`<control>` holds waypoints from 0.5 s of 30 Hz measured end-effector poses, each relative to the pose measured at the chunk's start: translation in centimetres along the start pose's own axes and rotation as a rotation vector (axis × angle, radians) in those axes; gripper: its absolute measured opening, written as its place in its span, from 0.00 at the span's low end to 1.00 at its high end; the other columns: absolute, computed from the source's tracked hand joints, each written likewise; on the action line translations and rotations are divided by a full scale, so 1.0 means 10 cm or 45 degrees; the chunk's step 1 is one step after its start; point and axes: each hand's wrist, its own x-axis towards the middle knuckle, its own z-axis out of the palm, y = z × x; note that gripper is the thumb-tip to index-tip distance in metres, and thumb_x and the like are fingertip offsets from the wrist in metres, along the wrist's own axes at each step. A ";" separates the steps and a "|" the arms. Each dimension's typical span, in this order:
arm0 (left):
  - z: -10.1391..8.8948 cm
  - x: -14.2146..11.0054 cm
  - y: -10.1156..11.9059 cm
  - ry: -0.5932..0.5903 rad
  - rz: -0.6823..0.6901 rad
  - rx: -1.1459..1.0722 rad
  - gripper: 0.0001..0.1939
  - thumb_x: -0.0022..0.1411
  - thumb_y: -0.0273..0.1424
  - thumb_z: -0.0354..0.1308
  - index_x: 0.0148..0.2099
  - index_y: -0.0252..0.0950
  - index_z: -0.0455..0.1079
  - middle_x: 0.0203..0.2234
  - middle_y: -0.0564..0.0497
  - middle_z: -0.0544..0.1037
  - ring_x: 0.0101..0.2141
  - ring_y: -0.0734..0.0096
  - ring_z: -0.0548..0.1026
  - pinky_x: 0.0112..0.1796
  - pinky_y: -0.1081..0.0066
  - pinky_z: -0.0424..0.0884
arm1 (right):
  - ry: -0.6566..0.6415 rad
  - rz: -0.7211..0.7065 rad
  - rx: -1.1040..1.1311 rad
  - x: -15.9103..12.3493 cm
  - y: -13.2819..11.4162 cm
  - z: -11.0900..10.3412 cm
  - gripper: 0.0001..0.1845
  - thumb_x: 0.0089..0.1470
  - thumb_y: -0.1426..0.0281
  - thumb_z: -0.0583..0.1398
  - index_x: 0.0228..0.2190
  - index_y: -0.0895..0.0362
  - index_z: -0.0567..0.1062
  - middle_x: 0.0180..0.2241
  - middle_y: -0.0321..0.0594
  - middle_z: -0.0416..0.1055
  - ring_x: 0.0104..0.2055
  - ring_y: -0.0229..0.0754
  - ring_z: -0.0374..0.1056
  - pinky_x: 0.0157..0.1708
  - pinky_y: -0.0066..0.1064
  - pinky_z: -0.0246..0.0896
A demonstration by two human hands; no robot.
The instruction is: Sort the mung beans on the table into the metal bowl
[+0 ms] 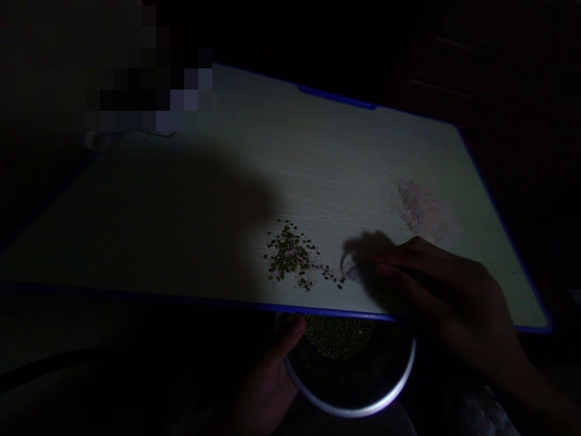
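Observation:
Beneath the front edge of a pale board with a blue border (318, 139) my left hand (276, 375) is closed on a metal bowl (381, 399), its thumb over the rim. Green beans, like mung beans (338, 336), lie inside the bowl. My right hand (454, 284) is over the board, closed in a pinch on a thin, shiny, curved thing like a spoon (356, 269); the dimness blurs its form. Just left of its tip lies a loose heap of green beans (290, 251), with several strays and pale bits around them.
A pale, grainy heap (426, 209) lies at the board's right side, beyond my right hand. The far left corner is blurred out by a pixelated patch. Around the board it is very dark, and a broad shadow covers its left half.

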 end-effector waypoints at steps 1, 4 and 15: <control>0.00 0.01 0.00 -0.022 0.019 -0.015 0.11 0.69 0.29 0.64 0.47 0.51 0.86 0.45 0.60 0.89 0.56 0.61 0.81 0.68 0.63 0.60 | -0.013 -0.018 0.010 0.00 -0.01 0.00 0.09 0.64 0.72 0.63 0.41 0.48 0.83 0.35 0.36 0.82 0.33 0.41 0.77 0.30 0.33 0.69; 0.00 0.02 -0.01 -0.043 0.048 -0.018 0.10 0.69 0.30 0.64 0.45 0.49 0.86 0.41 0.59 0.90 0.54 0.61 0.82 0.66 0.64 0.63 | -0.038 -0.053 0.018 -0.01 -0.04 0.01 0.10 0.64 0.74 0.62 0.42 0.48 0.83 0.35 0.35 0.81 0.33 0.38 0.76 0.29 0.31 0.68; 0.01 -0.01 0.00 0.016 0.028 -0.002 0.08 0.67 0.32 0.67 0.46 0.45 0.86 0.42 0.55 0.91 0.56 0.55 0.82 0.65 0.58 0.66 | -0.017 -0.089 0.064 -0.04 -0.13 0.00 0.12 0.64 0.74 0.61 0.43 0.46 0.81 0.35 0.38 0.81 0.35 0.44 0.76 0.29 0.36 0.69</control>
